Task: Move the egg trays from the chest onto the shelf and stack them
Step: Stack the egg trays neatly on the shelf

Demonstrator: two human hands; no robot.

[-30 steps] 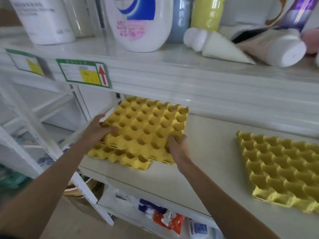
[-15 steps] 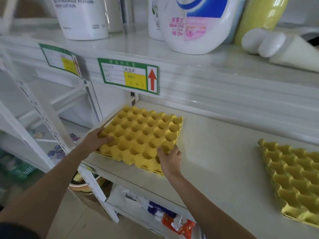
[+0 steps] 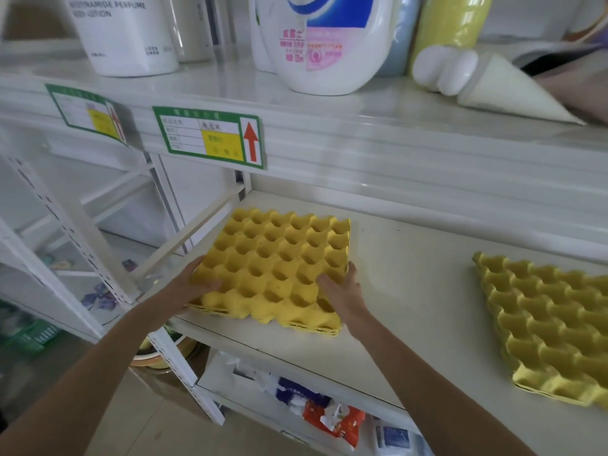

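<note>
Head view looks down on the white shelf (image 3: 411,291), where a stack of yellow egg trays (image 3: 279,258) lies flat between both hands. Well off to the right of the right hand sits a second yellow tray (image 3: 552,324). Left hand (image 3: 190,287) grips the stack's near-left edge; right hand (image 3: 342,291) lies curled over its near-right corner, fingers on the cups
</note>
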